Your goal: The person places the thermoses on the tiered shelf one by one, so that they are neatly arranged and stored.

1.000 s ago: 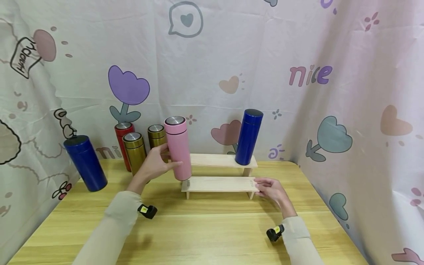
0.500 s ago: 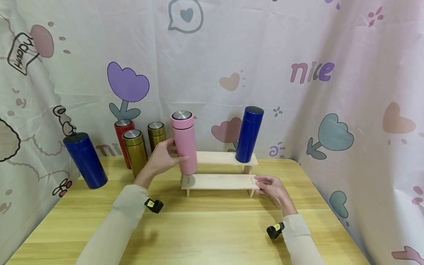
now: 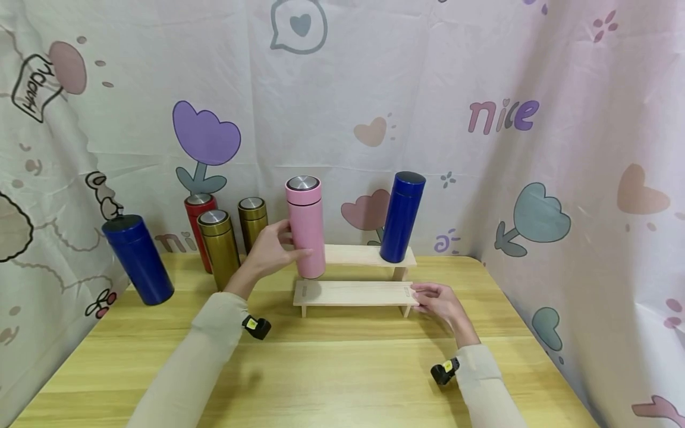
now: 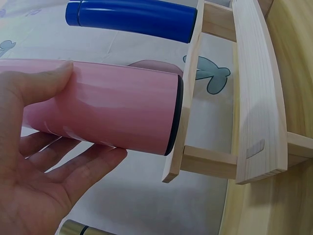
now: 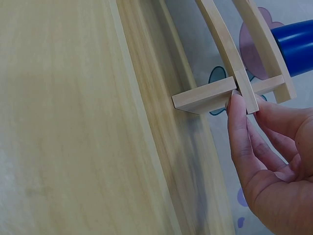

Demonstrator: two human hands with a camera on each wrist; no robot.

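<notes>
My left hand (image 3: 273,252) grips a pink thermos bottle (image 3: 306,229) with a steel lid, thumb on one side and fingers on the other. The bottle stands nearly upright at the left end of the upper wooden shelf (image 3: 353,255). In the left wrist view, its black base (image 4: 177,115) overlaps that board's edge; I cannot tell whether it rests on it. At the other end of the upper shelf stands a blue thermos bottle (image 3: 402,217). My right hand (image 3: 441,303) pinches the right end of the lower shelf (image 3: 353,293) between thumb and fingers.
To the left on the wooden table (image 3: 342,368) stand a second blue bottle (image 3: 138,260), a red bottle (image 3: 198,223), a front gold bottle (image 3: 220,246) and a rear gold bottle (image 3: 253,220). A patterned curtain (image 3: 332,83) hangs behind the table.
My left hand has carried the pink bottle rightward and slightly up, from the lower shelf's left end to the upper shelf's left end. The right hand keeps its hold on the lower shelf.
</notes>
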